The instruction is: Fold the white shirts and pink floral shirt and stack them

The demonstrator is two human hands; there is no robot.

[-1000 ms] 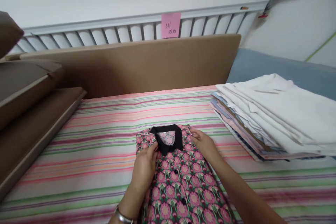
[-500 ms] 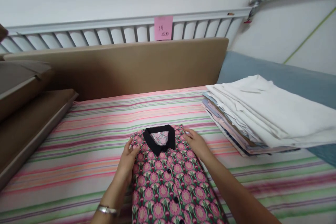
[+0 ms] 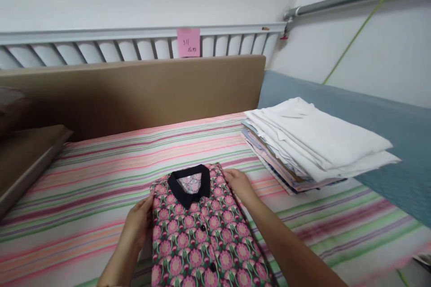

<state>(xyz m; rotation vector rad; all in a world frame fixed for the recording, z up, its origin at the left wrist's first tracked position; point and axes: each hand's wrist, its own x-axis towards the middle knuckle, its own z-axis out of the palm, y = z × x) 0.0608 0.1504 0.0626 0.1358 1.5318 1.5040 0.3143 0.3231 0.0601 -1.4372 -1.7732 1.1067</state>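
Note:
A folded shirt (image 3: 198, 237) with pink flowers on a dark ground lies face up on the striped cloth. Its black collar (image 3: 184, 196) points away from me, and dark buttons run down the front. My left hand (image 3: 138, 219) is at the shirt's left shoulder edge, fingers closed on it and partly hidden beneath. On the opposite side, my right hand (image 3: 239, 184) grips the right shoulder edge, with the thumb side hard to see. The shirt's lower end runs out of the view.
A stack of folded garments, white on top (image 3: 323, 132), stands to the right. Brown padded boards (image 3: 30, 150) lie at the left, and a long brown board (image 3: 161, 94) stands along the back. Behind it is a white radiator (image 3: 144, 49) with a pink note (image 3: 188, 42).
The view has turned right, so everything sits further left. Both hands have slid from on top of the shoulders to the shirt's side edges.

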